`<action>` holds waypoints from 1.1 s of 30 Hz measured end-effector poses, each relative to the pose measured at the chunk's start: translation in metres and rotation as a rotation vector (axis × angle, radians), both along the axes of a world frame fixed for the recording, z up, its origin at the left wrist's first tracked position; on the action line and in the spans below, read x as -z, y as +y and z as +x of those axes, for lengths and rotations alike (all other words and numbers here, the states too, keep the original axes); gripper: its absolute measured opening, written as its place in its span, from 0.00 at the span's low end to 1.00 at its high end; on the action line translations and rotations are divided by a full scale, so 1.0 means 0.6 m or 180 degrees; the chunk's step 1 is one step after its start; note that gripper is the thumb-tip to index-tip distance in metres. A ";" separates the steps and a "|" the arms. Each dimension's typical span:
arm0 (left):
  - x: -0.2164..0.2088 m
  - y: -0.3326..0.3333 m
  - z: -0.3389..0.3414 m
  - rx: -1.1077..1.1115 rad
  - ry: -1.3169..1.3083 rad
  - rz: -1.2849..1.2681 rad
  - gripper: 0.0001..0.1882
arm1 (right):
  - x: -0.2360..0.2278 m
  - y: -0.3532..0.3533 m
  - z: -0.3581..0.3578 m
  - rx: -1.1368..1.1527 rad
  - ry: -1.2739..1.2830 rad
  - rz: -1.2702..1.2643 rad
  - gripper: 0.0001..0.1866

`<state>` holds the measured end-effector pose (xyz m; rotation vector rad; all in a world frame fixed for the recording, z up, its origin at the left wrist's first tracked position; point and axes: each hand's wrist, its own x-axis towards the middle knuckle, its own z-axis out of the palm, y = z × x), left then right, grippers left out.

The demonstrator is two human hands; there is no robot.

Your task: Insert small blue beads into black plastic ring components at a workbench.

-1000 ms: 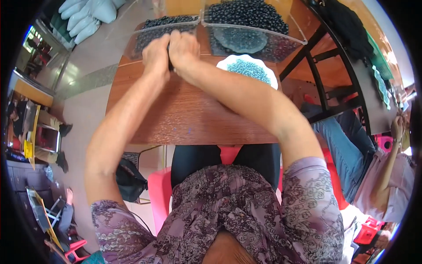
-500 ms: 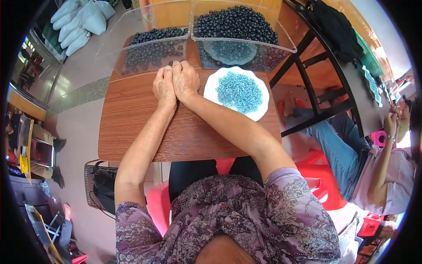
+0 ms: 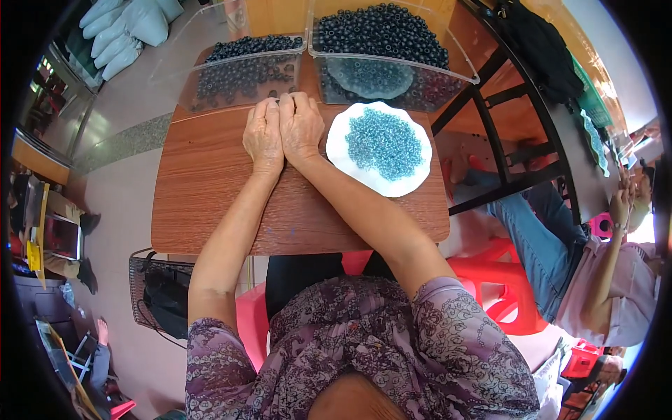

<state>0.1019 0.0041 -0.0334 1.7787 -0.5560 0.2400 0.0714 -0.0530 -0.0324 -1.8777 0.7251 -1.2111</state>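
Observation:
My left hand (image 3: pixel 264 133) and my right hand (image 3: pixel 299 124) are pressed side by side above the far part of a brown wood-grain table (image 3: pixel 203 203). The fingers of both are curled closed, tips pointing away from me. A small dark spot shows at the fingertips; whatever they grip is mostly hidden. Just right of my right hand sits a white scalloped plate (image 3: pixel 338 140) heaped with small clear blue beads (image 3: pixel 388 145). Beyond my hands stand a clear left bin (image 3: pixel 245 84) of dark round beads and a clear right bin (image 3: pixel 378 42) piled higher with them.
At the right is a black-framed table (image 3: pixel 539 119) with a dark bag (image 3: pixel 539 49) and a green basket (image 3: pixel 591 91). A seated person (image 3: pixel 602 280) works there. Red stools (image 3: pixel 500 283) stand nearby. A wire basket (image 3: pixel 157 294) is on the floor at left, white sacks (image 3: pixel 129 28) farther back.
My hands stay together in nearly the same place, the right one turned slightly so more of its back shows. The whole view has shifted a little.

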 end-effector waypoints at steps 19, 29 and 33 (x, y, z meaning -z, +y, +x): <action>0.014 0.004 0.007 -0.0050 -0.0304 0.0322 0.13 | 0.016 0.005 0.005 0.0258 -0.0136 -0.0584 0.10; 0.023 0.004 0.013 0.0002 -0.0246 0.0265 0.14 | 0.028 -0.003 0.009 0.0177 -0.0063 -0.0860 0.10; 0.038 0.002 0.027 0.0053 -0.0225 -0.0032 0.14 | 0.018 0.002 0.004 0.0152 -0.0001 -0.0966 0.10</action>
